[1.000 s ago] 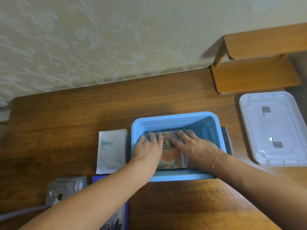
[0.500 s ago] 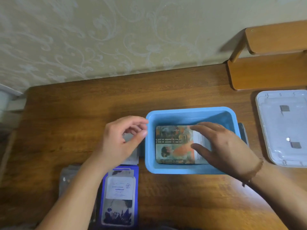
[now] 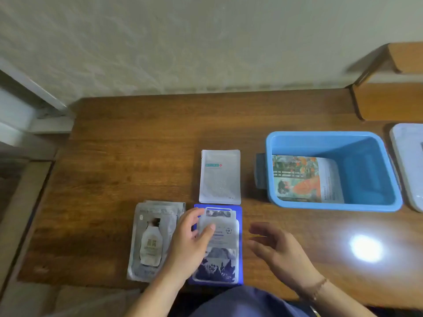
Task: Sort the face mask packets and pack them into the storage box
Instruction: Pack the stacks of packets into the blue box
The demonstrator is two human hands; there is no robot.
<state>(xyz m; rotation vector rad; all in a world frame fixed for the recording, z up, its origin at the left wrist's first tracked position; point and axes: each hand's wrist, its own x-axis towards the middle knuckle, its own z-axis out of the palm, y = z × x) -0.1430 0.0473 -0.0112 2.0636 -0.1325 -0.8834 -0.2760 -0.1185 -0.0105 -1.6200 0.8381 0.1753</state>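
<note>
A: Status on hands?

B: Left hand (image 3: 191, 239) down on blue packets (image 3: 217, 245), thumb over the top sheet, fingers at its left edge. Looks like a pinch starting, but can't tell if anything actually gripped yet. Right hand (image 3: 278, 250) hovering just right of that stack, fingers loose & apart, holding nothing.

A: Where's the rest?

B: White packets (image 3: 220, 177) just behind the blue ones, near the box's left side. Grey packets (image 3: 154, 240) touching or nearly touching the blue stack on the left. Painted packets (image 3: 305, 179) already flat in the blue box (image 3: 370, 139), hard against its left wall. Lid (image 3: 409, 165) off to the right, on the table (image 3: 137, 133).

A: Risks?

B: Prob three. 1) Slick foil: lifting w/ one thumb likely takes only the top sheet, or fans the stack out. Needs right hand under the far edge too. 2) Grey stack so close that a sideways drag could snag it & mix the sorts. 3) Free space in box = right half only, looks narrow-ish; dropping blue ones in crooked could leave them propped on the painted pile or against the wall, maybe blocking the lid later.

A: Fix?

B: Square up stack first, grip both sides, lower flat beside painted pile.
</note>
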